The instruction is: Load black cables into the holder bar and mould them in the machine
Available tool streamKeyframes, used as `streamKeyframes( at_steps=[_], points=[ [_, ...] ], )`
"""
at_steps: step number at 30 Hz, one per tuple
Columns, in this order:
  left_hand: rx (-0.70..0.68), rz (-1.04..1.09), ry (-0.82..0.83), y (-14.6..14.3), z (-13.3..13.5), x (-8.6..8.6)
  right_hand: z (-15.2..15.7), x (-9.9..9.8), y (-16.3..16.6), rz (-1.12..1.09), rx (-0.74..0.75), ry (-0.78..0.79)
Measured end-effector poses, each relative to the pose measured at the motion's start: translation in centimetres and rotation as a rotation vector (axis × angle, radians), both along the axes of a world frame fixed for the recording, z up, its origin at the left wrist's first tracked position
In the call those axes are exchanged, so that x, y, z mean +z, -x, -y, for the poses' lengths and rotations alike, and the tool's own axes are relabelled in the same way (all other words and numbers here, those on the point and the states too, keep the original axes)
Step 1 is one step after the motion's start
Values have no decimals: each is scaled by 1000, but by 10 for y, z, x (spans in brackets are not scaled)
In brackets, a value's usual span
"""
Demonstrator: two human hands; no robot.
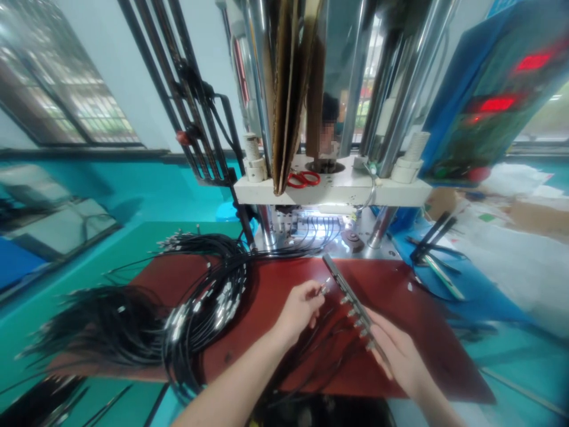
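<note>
Right grip (pixel 400 353) tight on slim, straight, metallic bar (pixel 341 282); left grip (pixel 299 305) pinched around small silvery connector (pixel 324 290).

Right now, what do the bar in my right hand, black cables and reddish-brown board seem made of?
Bar: probably dull metal; grey, straight edges.
Black cables: likely plastic or rubber jackets, faintly glossy, bending smoothly.
Reddish-brown board: smooth, perhaps plastic or laminate; its even colour leaves that open.

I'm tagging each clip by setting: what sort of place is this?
Probably a factory workshop: there's a press-like machine, a red-lit control panel to its right, and bundles of black cables.
</note>
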State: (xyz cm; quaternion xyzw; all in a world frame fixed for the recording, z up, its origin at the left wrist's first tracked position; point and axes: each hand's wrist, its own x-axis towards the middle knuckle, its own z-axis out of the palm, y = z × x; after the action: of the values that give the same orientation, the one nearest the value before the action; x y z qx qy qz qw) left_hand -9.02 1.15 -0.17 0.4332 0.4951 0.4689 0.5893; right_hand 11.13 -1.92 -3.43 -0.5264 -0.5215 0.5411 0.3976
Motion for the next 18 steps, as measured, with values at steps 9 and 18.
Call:
streamKeyframes(
  at_steps=[9,18],
  points=[
    [48,63,128,-15,-8,1,0,-2,-1,-15,6,10],
    [24,-224,-48,-17,-9,-2,0,4,-3,-38,33,-34]
  ],
)
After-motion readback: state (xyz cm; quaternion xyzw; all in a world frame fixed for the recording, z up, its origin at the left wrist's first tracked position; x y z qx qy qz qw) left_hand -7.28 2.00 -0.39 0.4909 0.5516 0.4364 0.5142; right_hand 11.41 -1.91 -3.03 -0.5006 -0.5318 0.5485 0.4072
